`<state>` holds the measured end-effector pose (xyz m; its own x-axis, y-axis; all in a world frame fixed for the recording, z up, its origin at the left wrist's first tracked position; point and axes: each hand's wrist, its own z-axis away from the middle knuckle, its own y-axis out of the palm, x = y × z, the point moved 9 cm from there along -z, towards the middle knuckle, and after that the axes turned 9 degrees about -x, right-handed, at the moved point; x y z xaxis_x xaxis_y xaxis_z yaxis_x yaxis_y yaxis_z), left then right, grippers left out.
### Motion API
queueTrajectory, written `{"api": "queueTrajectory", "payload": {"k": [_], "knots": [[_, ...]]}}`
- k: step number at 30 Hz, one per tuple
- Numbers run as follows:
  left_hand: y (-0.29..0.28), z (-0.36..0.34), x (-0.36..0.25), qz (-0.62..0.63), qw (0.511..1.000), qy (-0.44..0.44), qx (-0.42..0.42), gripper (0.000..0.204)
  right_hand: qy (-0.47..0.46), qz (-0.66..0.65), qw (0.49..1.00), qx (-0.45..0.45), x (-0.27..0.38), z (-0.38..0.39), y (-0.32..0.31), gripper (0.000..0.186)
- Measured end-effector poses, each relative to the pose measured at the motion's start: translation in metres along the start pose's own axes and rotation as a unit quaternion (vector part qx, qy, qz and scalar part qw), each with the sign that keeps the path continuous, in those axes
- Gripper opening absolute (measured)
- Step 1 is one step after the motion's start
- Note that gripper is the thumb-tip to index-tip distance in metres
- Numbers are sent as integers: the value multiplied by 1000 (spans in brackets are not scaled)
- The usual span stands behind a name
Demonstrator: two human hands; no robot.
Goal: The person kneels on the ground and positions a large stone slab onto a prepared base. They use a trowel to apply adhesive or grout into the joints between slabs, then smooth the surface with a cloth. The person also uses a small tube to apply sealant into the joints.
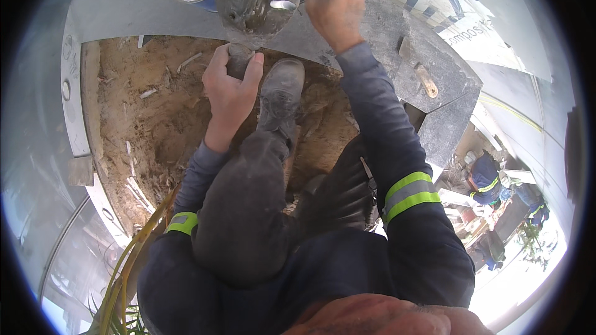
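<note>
My left hand is closed, gripping a small dark grey flat piece between thumb and fingers; its exact kind I cannot make out. Just above it is a trowel, its broad blade smeared with wet grey mortar. The blade's lower tip comes close to the grey piece; whether they touch is unclear. A thin shank runs from the blade to my right hand, whose thumb and fingers bend around the handle, mostly hidden. Behind the blade stands a blue bucket of grey mix.
A grey stone slab ledge curves around a pit of brown soil. A wooden-handled scraper lies on the right slab. My dusty boot stands at the soil's middle. People in dark workwear are at the far right.
</note>
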<state>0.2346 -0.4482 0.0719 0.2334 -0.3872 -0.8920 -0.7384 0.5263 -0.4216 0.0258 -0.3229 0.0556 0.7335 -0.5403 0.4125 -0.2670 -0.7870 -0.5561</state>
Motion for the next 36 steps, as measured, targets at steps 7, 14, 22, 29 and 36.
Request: {"api": "queueTrajectory", "payload": {"k": [7, 14, 22, 29, 36], "knots": [[40, -2, -12, 48, 990, -17, 131, 23, 127, 233, 932, 247, -164, 62, -186, 44], [102, 12, -87, 157, 916, -117, 352, 29, 258, 119, 920, 270, -185, 105, -215, 43], [82, 7, -208, 171, 910, -42, 376, 21, 509, -420, 751, -36, 3, 45, -343, 51], [63, 36, -294, 175, 908, 54, 378, 20, 472, -453, 754, -65, 59, 14, -354, 53], [45, 57, -329, 103, 902, 99, 407, 18, 486, -489, 719, -92, 51, 19, -381, 49]]}}
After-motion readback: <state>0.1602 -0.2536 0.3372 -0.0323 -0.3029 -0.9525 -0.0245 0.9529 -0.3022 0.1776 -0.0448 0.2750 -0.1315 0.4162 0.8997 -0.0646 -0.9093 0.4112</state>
